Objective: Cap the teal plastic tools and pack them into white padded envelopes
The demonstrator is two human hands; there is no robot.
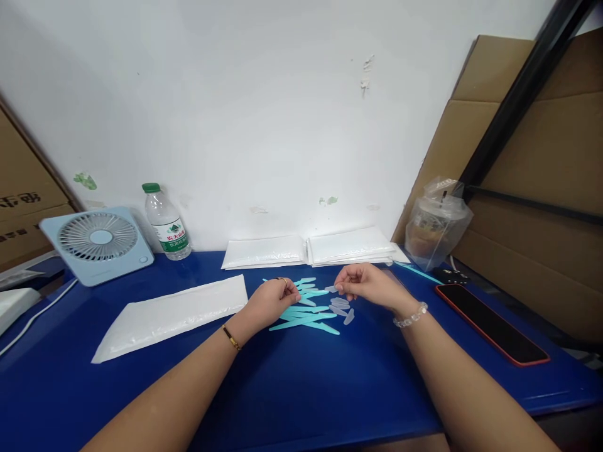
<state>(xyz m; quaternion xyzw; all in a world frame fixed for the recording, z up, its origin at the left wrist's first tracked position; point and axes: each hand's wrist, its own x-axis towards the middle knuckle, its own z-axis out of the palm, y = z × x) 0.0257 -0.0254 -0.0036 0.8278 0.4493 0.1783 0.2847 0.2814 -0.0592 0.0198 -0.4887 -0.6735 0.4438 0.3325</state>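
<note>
My left hand (276,298) is closed in a pinch on a thin teal stick, shaped like an eyebrow razor (315,294), whose tip points right. Across from it, my right hand (365,284) pinches a small clear plastic cap (331,289) between thumb and fingers. The cap and the razor's tip are close together; whether they touch I cannot tell. Below my left hand lies a loose pile of teal razors (304,318), some crossing each other. Several more clear caps (339,305) lie on the blue table under my right hand.
A white padded packet (174,314) lies left. More white packets (351,246) are stacked against the wall. Behind stand a light blue fan (98,242) and a water bottle (167,223). To the right are a bagged drink cup (436,223) and a red-edged phone (492,323).
</note>
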